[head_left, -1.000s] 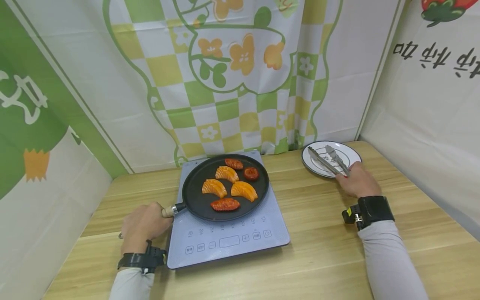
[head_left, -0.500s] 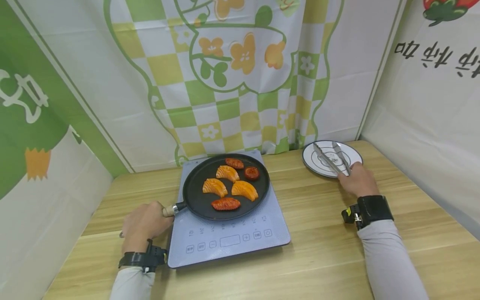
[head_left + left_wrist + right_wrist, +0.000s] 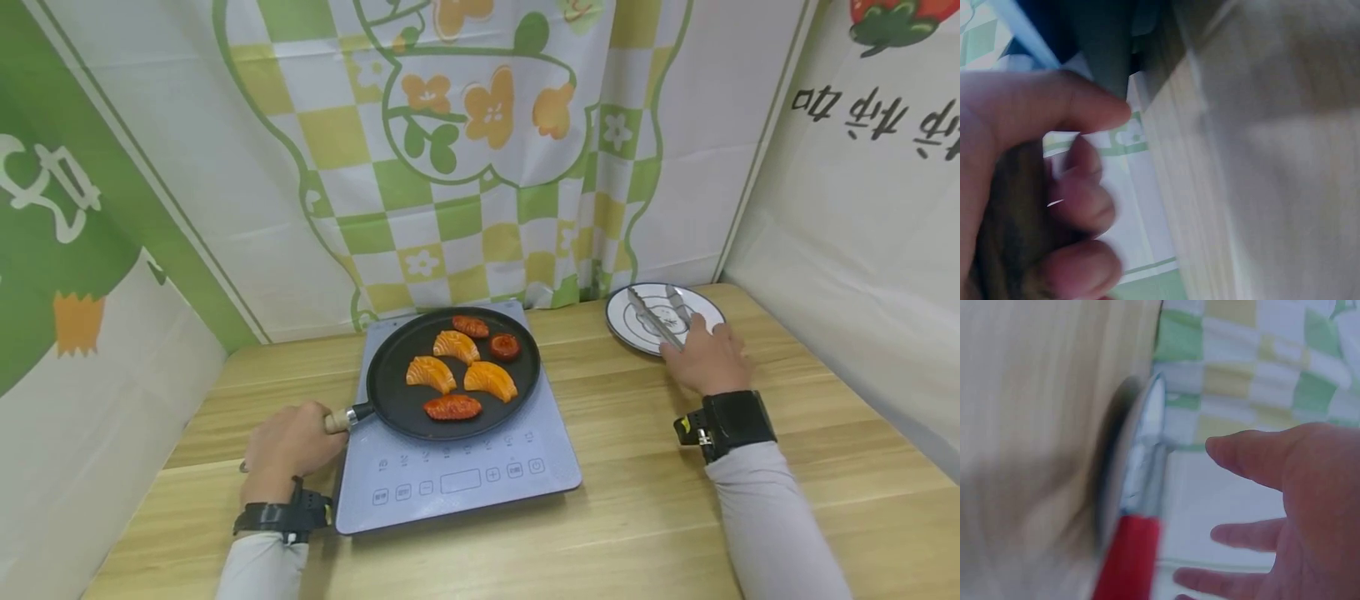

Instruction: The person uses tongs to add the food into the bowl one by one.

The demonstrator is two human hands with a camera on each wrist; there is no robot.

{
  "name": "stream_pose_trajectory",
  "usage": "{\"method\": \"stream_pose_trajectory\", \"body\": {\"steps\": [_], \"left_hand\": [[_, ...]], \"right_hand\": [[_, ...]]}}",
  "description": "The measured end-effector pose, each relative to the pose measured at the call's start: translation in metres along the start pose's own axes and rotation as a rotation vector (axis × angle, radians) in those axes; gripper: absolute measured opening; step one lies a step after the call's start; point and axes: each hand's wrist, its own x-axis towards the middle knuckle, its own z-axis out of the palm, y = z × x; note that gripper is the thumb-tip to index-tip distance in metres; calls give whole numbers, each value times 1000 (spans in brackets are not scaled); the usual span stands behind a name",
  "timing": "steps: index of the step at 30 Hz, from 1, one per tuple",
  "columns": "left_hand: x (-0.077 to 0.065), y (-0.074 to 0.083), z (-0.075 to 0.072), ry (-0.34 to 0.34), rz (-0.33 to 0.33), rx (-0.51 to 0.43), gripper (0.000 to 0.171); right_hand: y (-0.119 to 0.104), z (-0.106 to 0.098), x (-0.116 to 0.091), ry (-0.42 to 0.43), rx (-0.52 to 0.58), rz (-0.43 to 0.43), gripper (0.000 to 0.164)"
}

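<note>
My left hand (image 3: 292, 446) grips the wooden handle (image 3: 337, 422) of a round black frying pan (image 3: 390, 408). In the left wrist view its fingers curl round the handle (image 3: 1013, 219). Orange striped slices (image 3: 491, 380), reddish-brown oblong pieces (image 3: 452, 407) and a round red piece (image 3: 504, 347) lie in the pan. At the right, metal tongs (image 3: 654, 317) rest on a white plate (image 3: 619, 327) with a dark rim. Over the tongs' near end is my right hand (image 3: 708, 358). The right wrist view shows its fingers spread, apart from the tongs' red grip (image 3: 1127, 556).
The pan stands on a grey induction cooker (image 3: 457, 504) with printed control keys. Beneath everything is a wooden table (image 3: 630, 508). A checked floral curtain (image 3: 457, 225) hangs behind, and printed fabric walls (image 3: 847, 242) close off both sides.
My right hand has let go of the tongs, and its fingers have spread. The tongs' arms lie farther apart on the plate than a second ago. The left hand and pan stay put.
</note>
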Motion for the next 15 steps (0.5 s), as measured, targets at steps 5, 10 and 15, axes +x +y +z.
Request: {"method": "stream_pose_trajectory", "body": {"steps": [5,10,15], "left_hand": [[-2,-2,-7,-40,45,-64,21],[-5,2,-18,-41,80,-170,46],[-9,15,-32,9,127,-166,78]], "right_hand": [[-33,-8,-7,49,14,-126,73],[-73,-15,-22,23,15,-229,78],[-103,-15,-42,7,-38,-313,81]]}}
